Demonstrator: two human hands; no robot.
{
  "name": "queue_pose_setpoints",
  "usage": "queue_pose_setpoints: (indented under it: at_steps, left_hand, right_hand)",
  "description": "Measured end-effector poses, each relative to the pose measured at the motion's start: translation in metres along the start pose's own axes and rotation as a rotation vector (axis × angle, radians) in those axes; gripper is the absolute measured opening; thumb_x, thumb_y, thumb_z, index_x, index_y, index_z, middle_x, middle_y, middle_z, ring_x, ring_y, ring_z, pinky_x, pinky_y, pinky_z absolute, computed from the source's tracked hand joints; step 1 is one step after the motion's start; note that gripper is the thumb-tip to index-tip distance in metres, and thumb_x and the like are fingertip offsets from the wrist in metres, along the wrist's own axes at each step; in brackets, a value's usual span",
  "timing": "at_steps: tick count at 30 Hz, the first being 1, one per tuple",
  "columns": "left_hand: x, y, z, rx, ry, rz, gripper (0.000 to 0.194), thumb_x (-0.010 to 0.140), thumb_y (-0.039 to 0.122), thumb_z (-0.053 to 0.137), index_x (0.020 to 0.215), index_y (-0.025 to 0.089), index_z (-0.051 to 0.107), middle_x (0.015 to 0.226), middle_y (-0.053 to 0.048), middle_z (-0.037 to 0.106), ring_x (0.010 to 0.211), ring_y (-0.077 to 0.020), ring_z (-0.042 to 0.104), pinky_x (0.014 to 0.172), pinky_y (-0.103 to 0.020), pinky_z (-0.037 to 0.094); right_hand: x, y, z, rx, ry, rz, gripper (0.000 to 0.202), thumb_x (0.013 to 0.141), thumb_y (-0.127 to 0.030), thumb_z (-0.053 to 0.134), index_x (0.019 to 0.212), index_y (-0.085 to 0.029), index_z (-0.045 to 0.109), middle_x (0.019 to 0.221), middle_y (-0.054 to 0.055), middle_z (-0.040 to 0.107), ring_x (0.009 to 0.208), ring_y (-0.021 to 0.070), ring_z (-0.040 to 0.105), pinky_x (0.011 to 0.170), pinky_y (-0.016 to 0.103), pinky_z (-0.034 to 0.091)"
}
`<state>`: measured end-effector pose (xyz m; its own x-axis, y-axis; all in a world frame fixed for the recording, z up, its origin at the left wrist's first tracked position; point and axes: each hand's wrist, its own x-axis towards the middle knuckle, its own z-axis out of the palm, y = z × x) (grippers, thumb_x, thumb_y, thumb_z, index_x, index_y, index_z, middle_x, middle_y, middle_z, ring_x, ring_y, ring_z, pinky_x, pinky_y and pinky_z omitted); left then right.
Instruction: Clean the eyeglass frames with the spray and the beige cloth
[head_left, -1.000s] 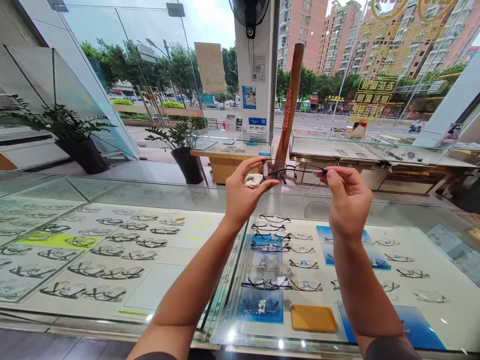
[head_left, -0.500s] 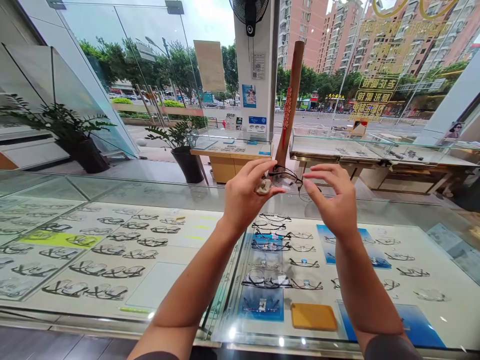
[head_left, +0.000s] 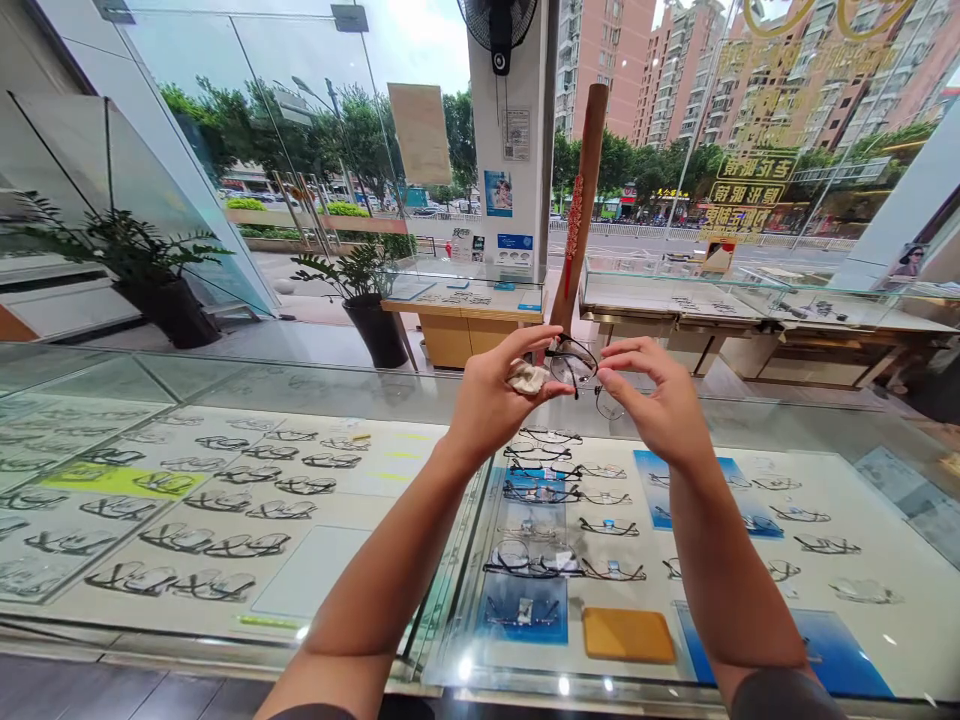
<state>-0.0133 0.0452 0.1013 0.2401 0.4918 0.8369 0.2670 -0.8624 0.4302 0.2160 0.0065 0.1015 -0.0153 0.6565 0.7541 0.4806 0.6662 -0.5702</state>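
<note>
Glasses (head_left: 574, 364): pinched in our left hand (head_left: 496, 395), over the counter (head_left: 379, 392)
Right hand (head_left: 660, 402): by the bridge; we can't tell if pinching
Counter: frames (head_left: 177, 540) in rows
Room: potted plants (head_left: 169, 305), fan (head_left: 500, 40), windows (head_left: 292, 50)

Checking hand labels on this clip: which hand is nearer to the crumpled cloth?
Left. The left hand holds the cloth between thumb and fingers; the right hand is apart from it, across the glasses.

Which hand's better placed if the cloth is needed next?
Likely the left hand: the crumpled cloth sits between its thumb and fingers. The right hand, fingertips at the glasses, shows no cloth.
</note>
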Motion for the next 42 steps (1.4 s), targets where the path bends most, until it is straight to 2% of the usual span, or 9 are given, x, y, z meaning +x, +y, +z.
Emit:
queue_pose_setpoints:
  at_steps: [4,9,15,19,24,31,35,38,42]
  left_hand:
    - [0.002,0.0,0.0,-0.135,-0.027,-0.071,0.076,0.077,0.059,0.092,0.14,0.027,0.064,0.13,-0.013,0.077,0.122,-0.029,0.076,0.088,-0.033,0.066]
    - [0.0,0.005,-0.003,-0.226,-0.011,-0.105,0.084,0.07,0.056,0.098,0.141,0.03,0.06,0.134,-0.013,0.073,0.115,-0.0292,0.078,0.082,-0.035,0.068]
    - [-0.002,0.012,-0.014,-0.239,-0.055,-0.135,0.082,0.073,0.057,0.095,0.142,0.032,0.059,0.149,-0.014,0.063,0.118,-0.0287,0.075,0.087,-0.037,0.067]
    - [-0.017,0.016,-0.019,-0.171,-0.092,-0.364,0.072,0.079,0.05,0.091,0.138,0.024,0.059,0.122,-0.013,0.074,0.107,-0.0254,0.075,0.081,-0.034,0.064]
    - [-0.068,0.038,-0.008,-0.038,-0.105,-0.545,0.03,0.089,0.049,0.078,0.099,0.021,0.075,0.101,-0.007,0.078,0.097,-0.0245,0.073,0.086,-0.037,0.059]
    - [-0.136,0.08,0.017,-0.169,-0.099,-0.64,0.036,0.091,0.058,0.075,0.097,0.023,0.082,0.108,-0.008,0.083,0.107,-0.0282,0.075,0.103,-0.043,0.056]
    - [-0.158,0.092,0.02,-0.186,-0.131,-0.804,0.048,0.084,0.068,0.076,0.094,0.021,0.081,0.09,-0.006,0.08,0.087,-0.0269,0.075,0.08,-0.039,0.06]
    - [-0.169,0.097,0.02,-0.18,-0.187,-0.891,0.053,0.081,0.071,0.076,0.097,0.02,0.08,0.073,-0.002,0.073,0.061,-0.0202,0.064,0.057,-0.032,0.05]
    - [-0.164,0.096,0.009,-0.106,-0.267,-0.742,0.043,0.085,0.063,0.074,0.087,0.02,0.078,0.083,-0.004,0.077,0.075,-0.0216,0.069,0.071,-0.032,0.053]
  right_hand:
    - [0.001,0.006,0.004,0.17,-0.073,0.111,0.02,0.094,-0.043,0.076,0.09,-0.024,0.08,0.118,0.008,0.079,0.115,0.0254,0.071,0.109,0.051,0.051]
    - [-0.001,0.005,0.007,0.439,-0.213,0.315,0.028,0.089,-0.05,0.082,0.094,-0.023,0.081,0.122,0.01,0.083,0.111,0.0241,0.075,0.104,0.048,0.057]
    - [-0.002,-0.001,0.006,0.524,-0.257,0.333,0.028,0.083,-0.049,0.088,0.093,-0.023,0.083,0.11,0.007,0.084,0.099,0.0191,0.075,0.101,0.042,0.058]
    - [-0.011,0.005,0.014,0.499,-0.144,0.364,0.037,0.077,-0.055,0.089,0.093,-0.022,0.082,0.098,0.006,0.083,0.093,0.0198,0.073,0.094,0.041,0.059]
    - [-0.054,0.003,0.029,0.372,-0.032,0.373,0.038,0.081,-0.057,0.082,0.089,-0.02,0.078,0.099,0.007,0.081,0.09,0.0208,0.073,0.091,0.04,0.059]
    - [-0.144,-0.039,0.05,0.129,0.086,0.294,0.02,0.095,-0.041,0.071,0.09,-0.022,0.077,0.107,0.01,0.078,0.107,0.0266,0.073,0.099,0.044,0.058]
    - [-0.186,-0.061,0.057,-0.012,0.13,0.26,0.018,0.1,-0.036,0.065,0.102,-0.025,0.078,0.111,0.012,0.077,0.11,0.0288,0.073,0.101,0.049,0.058]
    - [-0.208,-0.075,0.054,-0.07,0.104,0.242,0.021,0.101,-0.034,0.062,0.111,-0.026,0.078,0.119,0.013,0.076,0.118,0.0307,0.071,0.106,0.051,0.057]
    - [-0.226,-0.079,0.033,-0.034,0.04,0.274,0.025,0.1,-0.034,0.06,0.119,-0.025,0.075,0.114,0.01,0.076,0.106,0.027,0.073,0.096,0.044,0.059]
